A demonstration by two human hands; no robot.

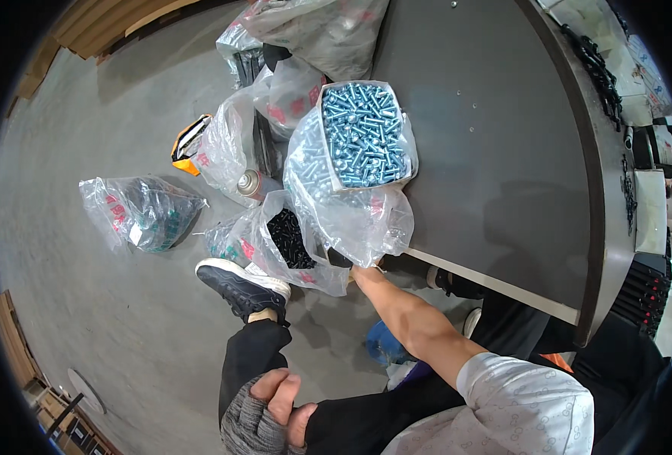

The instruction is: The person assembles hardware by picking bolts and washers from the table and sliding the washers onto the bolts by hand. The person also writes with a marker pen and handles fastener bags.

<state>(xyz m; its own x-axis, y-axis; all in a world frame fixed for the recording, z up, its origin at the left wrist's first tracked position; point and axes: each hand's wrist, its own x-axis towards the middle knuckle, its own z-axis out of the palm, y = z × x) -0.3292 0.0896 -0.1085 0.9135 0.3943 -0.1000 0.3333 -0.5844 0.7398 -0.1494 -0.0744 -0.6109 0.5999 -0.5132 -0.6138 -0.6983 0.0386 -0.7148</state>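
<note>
Beside the table (503, 205), clear plastic bag (336, 220): found at the table's left edge, its lower end hanging just above the right hand (365, 276); whether it is gripped cannot be told.
Open box (378, 184): seen set at the mouth of the clear bag, filled with silvery-blue bolts (362, 136); its long axis is pointed away from the wearer, tilted slightly leftward at the far end.
Right hand: placed almost straight below the box and at the foot of the clear bag; it is judged clearly the nearer hand. Its fingers are mostly hidden, so whether they are apart, together or clamped cannot be told.
Bag of black screws (328, 278): noted just left of the right hand, its mouth open and the black screws (292, 241) exposed.
Left hand (279, 398): located well apart, near the wearer's knee, partly covered by grey ribbed fabric (246, 421); its fingers are seen bent, with no item visible in them.
Spray can (251, 184): observed tilted among the bags, beyond the black screws.
Orange-edged pouch (187, 155): recorded farther left.
Tied bag (150, 216): found lying alone on the grey floor (124, 303).
Dark shoe (241, 292): noted near the bag of black screws.
</note>
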